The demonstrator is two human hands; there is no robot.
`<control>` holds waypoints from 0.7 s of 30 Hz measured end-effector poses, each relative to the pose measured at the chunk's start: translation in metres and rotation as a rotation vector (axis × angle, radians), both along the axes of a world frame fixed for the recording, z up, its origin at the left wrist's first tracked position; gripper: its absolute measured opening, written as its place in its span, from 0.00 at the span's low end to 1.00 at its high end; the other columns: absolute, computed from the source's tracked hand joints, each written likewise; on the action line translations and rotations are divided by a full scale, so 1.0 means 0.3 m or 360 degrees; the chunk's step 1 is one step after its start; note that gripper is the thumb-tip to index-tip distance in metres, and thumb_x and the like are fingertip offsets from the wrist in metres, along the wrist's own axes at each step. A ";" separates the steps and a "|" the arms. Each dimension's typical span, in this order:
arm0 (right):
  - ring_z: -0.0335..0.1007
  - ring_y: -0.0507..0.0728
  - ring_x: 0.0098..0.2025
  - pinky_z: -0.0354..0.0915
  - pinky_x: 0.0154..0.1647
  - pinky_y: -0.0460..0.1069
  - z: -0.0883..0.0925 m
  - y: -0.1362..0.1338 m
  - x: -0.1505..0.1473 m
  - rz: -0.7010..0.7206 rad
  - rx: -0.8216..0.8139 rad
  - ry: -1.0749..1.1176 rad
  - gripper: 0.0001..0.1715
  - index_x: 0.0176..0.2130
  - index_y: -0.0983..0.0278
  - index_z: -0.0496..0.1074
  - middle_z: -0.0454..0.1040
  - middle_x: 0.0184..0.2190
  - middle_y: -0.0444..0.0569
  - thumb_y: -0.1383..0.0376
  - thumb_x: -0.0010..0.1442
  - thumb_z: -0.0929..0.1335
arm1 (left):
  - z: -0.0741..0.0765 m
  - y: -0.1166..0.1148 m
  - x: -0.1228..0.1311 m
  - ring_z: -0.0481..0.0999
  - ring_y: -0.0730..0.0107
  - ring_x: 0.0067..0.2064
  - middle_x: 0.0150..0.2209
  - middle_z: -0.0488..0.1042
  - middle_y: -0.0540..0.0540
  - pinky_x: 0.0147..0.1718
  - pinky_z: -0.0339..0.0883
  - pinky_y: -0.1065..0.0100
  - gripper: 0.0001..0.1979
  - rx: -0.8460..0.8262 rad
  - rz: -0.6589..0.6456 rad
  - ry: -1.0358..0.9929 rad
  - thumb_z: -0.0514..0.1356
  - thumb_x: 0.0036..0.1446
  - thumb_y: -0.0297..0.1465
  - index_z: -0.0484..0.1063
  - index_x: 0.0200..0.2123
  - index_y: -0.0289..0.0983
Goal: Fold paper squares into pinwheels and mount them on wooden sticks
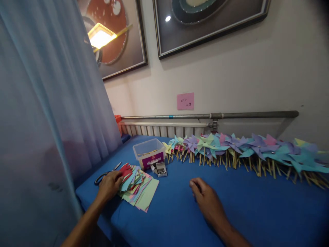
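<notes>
My left hand [110, 185] is at the left edge of a loose pile of cut coloured paper [136, 183], its bent fingers closed against a red paper piece [125, 170]. Just beyond that hand lie dark-handled scissors [104, 175], partly covered by it. Beneath the cut pieces, square paper sheets [149, 192] spread out in pale green, pink and other colours. My right hand [208, 200] hovers over or rests on the blue cloth, loosely curled, with nothing visible in it. Close behind the paper sits a small open box [161, 169] of tiny shiny metal pieces.
A clear plastic tub [149, 154] with thin sticks inside stands behind the small box. Many paper pinwheels [231, 144] on sticks lie in a long row along the wall. Blue cloth [180, 219] covers the table. A curtain [51, 103] hangs at left; a pipe [190, 116] runs behind.
</notes>
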State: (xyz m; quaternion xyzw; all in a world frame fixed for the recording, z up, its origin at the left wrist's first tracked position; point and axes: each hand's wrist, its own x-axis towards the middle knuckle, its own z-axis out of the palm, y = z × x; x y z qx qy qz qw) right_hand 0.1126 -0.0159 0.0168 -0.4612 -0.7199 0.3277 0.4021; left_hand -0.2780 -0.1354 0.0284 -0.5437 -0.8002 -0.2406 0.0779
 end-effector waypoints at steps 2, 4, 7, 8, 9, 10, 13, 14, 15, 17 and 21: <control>0.71 0.58 0.28 0.62 0.32 0.51 -0.001 0.001 -0.001 0.0007 -0.0015 -0.0021 0.20 0.33 0.58 0.70 0.75 0.25 0.45 0.48 0.63 0.60 | -0.011 0.008 -0.001 0.78 0.56 0.50 0.47 0.82 0.43 0.51 0.66 0.60 0.18 0.0011 -0.0002 0.0072 0.50 0.66 0.36 0.80 0.43 0.40; 0.72 0.59 0.29 0.62 0.33 0.51 -0.003 0.003 -0.001 0.0020 -0.0024 -0.0008 0.20 0.34 0.58 0.70 0.75 0.26 0.46 0.48 0.63 0.60 | -0.013 0.010 0.002 0.79 0.58 0.45 0.42 0.82 0.42 0.48 0.66 0.61 0.18 0.0012 0.0028 0.0152 0.49 0.67 0.35 0.80 0.38 0.41; 0.73 0.59 0.31 0.63 0.34 0.51 -0.003 0.005 0.000 0.0037 -0.0032 0.0027 0.20 0.34 0.59 0.70 0.75 0.27 0.46 0.48 0.63 0.60 | -0.004 0.004 0.013 0.79 0.58 0.40 0.38 0.81 0.41 0.45 0.66 0.62 0.18 0.0116 0.0120 0.0212 0.49 0.67 0.34 0.79 0.36 0.40; 0.73 0.59 0.30 0.62 0.34 0.51 -0.002 0.005 0.000 0.0037 -0.0037 0.0033 0.20 0.34 0.59 0.70 0.75 0.26 0.46 0.48 0.63 0.60 | 0.001 0.001 0.017 0.78 0.58 0.40 0.38 0.81 0.40 0.44 0.66 0.63 0.17 0.0180 0.0151 0.0202 0.49 0.66 0.34 0.79 0.37 0.39; 0.73 0.59 0.30 0.62 0.33 0.51 0.000 0.004 0.001 0.0035 -0.0041 0.0039 0.20 0.34 0.59 0.70 0.75 0.26 0.46 0.48 0.63 0.61 | 0.005 -0.001 0.022 0.78 0.59 0.40 0.39 0.81 0.40 0.44 0.66 0.63 0.17 0.0246 0.0178 0.0173 0.50 0.66 0.33 0.79 0.38 0.39; 0.73 0.59 0.30 0.62 0.33 0.51 0.002 0.004 0.001 0.0033 -0.0044 0.0046 0.20 0.34 0.58 0.71 0.75 0.26 0.46 0.48 0.62 0.61 | 0.009 -0.003 0.025 0.78 0.59 0.40 0.39 0.81 0.41 0.44 0.66 0.63 0.16 0.0300 0.0199 0.0129 0.51 0.65 0.34 0.79 0.38 0.39; 0.73 0.59 0.30 0.62 0.33 0.50 0.006 0.002 0.002 0.0024 -0.0042 0.0072 0.19 0.34 0.58 0.71 0.75 0.26 0.46 0.49 0.62 0.62 | 0.022 -0.005 0.031 0.79 0.59 0.38 0.37 0.83 0.43 0.41 0.66 0.64 0.15 0.0387 0.0225 -0.0113 0.54 0.61 0.36 0.80 0.37 0.39; 0.72 0.59 0.30 0.62 0.32 0.50 0.006 0.002 0.002 0.0022 -0.0040 0.0074 0.18 0.34 0.58 0.71 0.75 0.25 0.46 0.49 0.62 0.62 | 0.026 -0.003 0.031 0.79 0.58 0.37 0.35 0.83 0.44 0.39 0.66 0.64 0.14 0.0399 0.0216 -0.0235 0.56 0.59 0.38 0.81 0.35 0.39; 0.72 0.58 0.29 0.62 0.32 0.50 0.005 0.003 0.002 0.0019 -0.0040 0.0073 0.18 0.33 0.58 0.71 0.75 0.25 0.45 0.49 0.62 0.62 | 0.030 -0.002 0.029 0.79 0.58 0.36 0.34 0.83 0.44 0.37 0.66 0.65 0.15 0.0421 0.0204 -0.0375 0.57 0.56 0.40 0.81 0.34 0.40; 0.71 0.58 0.28 0.61 0.31 0.50 0.003 0.004 0.002 0.0024 -0.0047 0.0071 0.18 0.33 0.58 0.71 0.74 0.24 0.44 0.49 0.62 0.62 | 0.042 0.003 0.025 0.79 0.57 0.35 0.31 0.83 0.45 0.35 0.67 0.65 0.16 0.0535 0.0200 -0.0646 0.60 0.51 0.43 0.81 0.32 0.39; 0.71 0.58 0.28 0.62 0.31 0.50 -0.001 0.005 0.004 0.0030 -0.0048 0.0086 0.19 0.33 0.58 0.71 0.74 0.24 0.45 0.49 0.62 0.61 | 0.083 0.010 0.021 0.79 0.57 0.37 0.33 0.83 0.45 0.38 0.69 0.65 0.18 0.0871 0.0276 -0.0947 0.63 0.47 0.45 0.81 0.33 0.38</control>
